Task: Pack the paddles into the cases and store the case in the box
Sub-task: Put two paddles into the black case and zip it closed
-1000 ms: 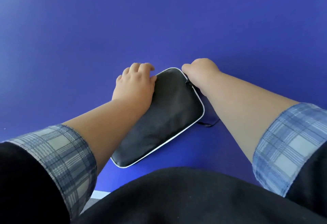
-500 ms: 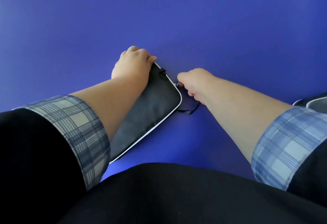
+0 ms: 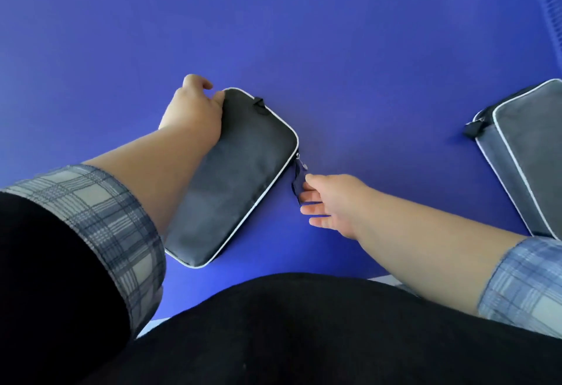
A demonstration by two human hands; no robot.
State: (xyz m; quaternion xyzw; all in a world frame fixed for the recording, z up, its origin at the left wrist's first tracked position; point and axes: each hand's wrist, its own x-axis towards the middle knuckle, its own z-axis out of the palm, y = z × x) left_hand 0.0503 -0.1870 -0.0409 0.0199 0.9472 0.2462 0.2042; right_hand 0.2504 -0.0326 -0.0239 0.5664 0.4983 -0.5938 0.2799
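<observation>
From the head view we see a dark grey fabric paddle case with white piping (image 3: 240, 177) lying flat on the blue worktop (image 3: 334, 50), a little left of the frame's centre. Its long axis runs on a diagonal, from the lower left of the frame up toward the upper middle; one short end points at the lower left, the other at the top. A small black tab (image 3: 258, 101) sits on its upper edge.

Our left hand (image 3: 194, 111) rests on the case's upper left corner, fingers curled over the edge and pressed against the fabric, so this grip is closed on the case. Our right hand (image 3: 331, 202) sits just right of the case in the middle of the frame. Its thumb and forefinger pinch the dark zipper pull strap (image 3: 298, 180) hanging from the case's right corner, while the other fingers are spread loose below.

At the right edge of the frame lies a second grey fabric case with white piping (image 3: 529, 153), partly cut off and well apart from the first. Plaid cuffs and black sleeves fill the lower corners.
</observation>
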